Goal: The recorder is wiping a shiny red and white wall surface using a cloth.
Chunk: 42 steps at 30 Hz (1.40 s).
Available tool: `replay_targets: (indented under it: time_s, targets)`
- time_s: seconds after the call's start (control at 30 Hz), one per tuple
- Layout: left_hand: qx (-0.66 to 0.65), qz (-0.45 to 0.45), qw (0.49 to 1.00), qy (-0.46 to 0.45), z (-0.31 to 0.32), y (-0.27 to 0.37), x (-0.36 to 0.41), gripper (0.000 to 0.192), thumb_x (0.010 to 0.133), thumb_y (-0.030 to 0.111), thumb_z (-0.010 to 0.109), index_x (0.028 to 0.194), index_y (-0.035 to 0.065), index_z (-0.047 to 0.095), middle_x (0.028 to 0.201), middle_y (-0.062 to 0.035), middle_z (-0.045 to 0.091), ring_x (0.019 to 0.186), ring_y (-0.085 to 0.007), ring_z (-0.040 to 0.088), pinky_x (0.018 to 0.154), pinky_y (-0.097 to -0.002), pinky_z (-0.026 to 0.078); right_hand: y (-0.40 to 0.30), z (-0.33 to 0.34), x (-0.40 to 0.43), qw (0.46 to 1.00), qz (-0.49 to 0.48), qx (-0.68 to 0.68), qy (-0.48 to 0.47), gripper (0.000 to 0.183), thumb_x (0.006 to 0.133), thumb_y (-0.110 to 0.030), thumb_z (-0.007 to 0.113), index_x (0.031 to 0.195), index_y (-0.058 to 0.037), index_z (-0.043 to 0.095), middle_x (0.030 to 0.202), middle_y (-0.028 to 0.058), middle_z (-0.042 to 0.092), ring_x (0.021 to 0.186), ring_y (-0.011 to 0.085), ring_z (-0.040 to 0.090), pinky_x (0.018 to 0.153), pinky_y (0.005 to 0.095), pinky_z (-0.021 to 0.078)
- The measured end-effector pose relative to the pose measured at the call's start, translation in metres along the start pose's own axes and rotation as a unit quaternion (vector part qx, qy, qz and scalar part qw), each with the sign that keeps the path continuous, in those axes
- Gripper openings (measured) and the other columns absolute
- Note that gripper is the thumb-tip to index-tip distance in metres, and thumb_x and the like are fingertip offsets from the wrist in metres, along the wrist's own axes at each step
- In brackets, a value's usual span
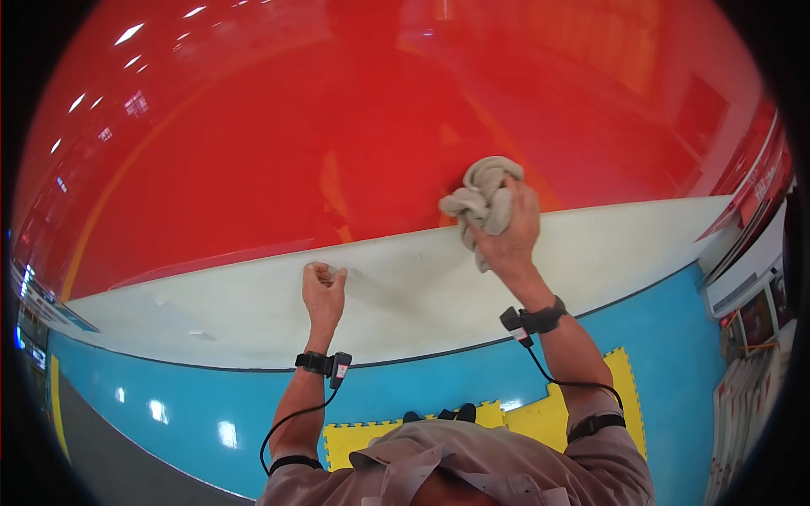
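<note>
My right hand (514, 231) is closed around a crumpled beige cloth (486, 190). The cloth touches the glossy red surface (253, 171) of a large panel, and a fold of it hangs over the off-white border (405, 284) below the red. My left hand (323, 291) is over that border, left of centre, just short of the red edge. Its fingers are loosely curled, with the thumb apart from them and no object visible between. A black strap with a small cabled box is on each wrist.
A blue floor (209, 405) runs below the panel, with yellow interlocking foam mats (538, 417) under me. Flat boards (740, 424) stand stacked at the right. A grey floor strip (126, 436) lies at the lower left. Lights and my outline reflect in the red.
</note>
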<state>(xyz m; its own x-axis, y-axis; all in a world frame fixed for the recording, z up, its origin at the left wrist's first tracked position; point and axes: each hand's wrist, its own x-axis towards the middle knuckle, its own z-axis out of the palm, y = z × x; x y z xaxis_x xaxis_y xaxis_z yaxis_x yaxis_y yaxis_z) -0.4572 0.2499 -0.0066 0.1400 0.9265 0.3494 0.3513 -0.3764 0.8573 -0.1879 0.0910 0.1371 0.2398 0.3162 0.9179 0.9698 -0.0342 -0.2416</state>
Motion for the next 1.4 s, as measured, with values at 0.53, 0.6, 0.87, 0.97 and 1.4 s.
replay_targets:
  time_s: [0.53,0.6,0.87,0.97,1.4]
  targets:
    - [-0.057,0.018,0.993,-0.105,0.005,0.003,0.001,0.025,0.093,0.012,0.07,0.111,-0.0031,0.062,0.094,-0.0109,0.067,0.084,-0.0171,0.064,0.079,-0.0321,0.053,-0.038,0.041,-0.042,0.99,-0.066,0.043,-0.116,0.061,0.07,-0.014,0.081,0.126,-0.0047,0.058,0.11,0.0126,0.056,0.103,0.0319,0.056,0.088,0.044,0.0443]
    - [-0.049,0.021,0.992,-0.117,0.007,0.002,0.001,0.024,0.093,0.012,0.07,0.11,-0.0033,0.062,0.094,-0.0105,0.066,0.083,-0.0168,0.063,0.079,-0.0321,0.053,-0.023,0.031,-0.043,0.993,-0.058,0.03,-0.101,0.063,0.068,-0.014,0.083,0.125,-0.0046,0.058,0.111,0.013,0.055,0.103,0.0332,0.056,0.087,0.0441,0.0449]
    - [-0.051,0.009,0.997,-0.06,0.005,0.012,-0.003,0.024,0.093,0.015,0.069,0.106,-0.0028,0.061,0.091,-0.0073,0.061,0.083,-0.0152,0.058,0.081,-0.0308,0.051,0.049,-0.028,-0.035,0.996,0.064,-0.034,-0.05,0.075,0.064,-0.019,0.086,0.13,-0.0045,0.053,0.112,0.0138,0.054,0.104,0.0341,0.055,0.086,0.0435,0.0443]
    - [-0.036,0.01,0.998,-0.043,0.005,0.015,0.002,0.023,0.093,0.015,0.07,0.104,-0.0019,0.06,0.09,-0.0064,0.059,0.083,-0.015,0.058,0.08,-0.0305,0.051,0.085,-0.045,-0.036,0.991,0.124,-0.048,-0.023,0.08,0.062,-0.017,0.087,0.132,-0.0038,0.051,0.114,0.0149,0.055,0.108,0.0359,0.055,0.09,0.045,0.045]
    - [0.016,0.016,0.997,-0.07,0.011,0.067,-0.004,0.025,0.092,0.018,0.071,0.107,-0.0015,0.063,0.095,-0.0083,0.065,0.085,-0.0159,0.06,0.08,-0.0321,0.051,0.184,-0.076,-0.071,0.88,0.469,0.026,0.068,0.067,0.074,-0.019,0.082,0.134,-0.007,0.055,0.116,0.0155,0.065,0.107,0.033,0.064,0.094,0.0428,0.0511]
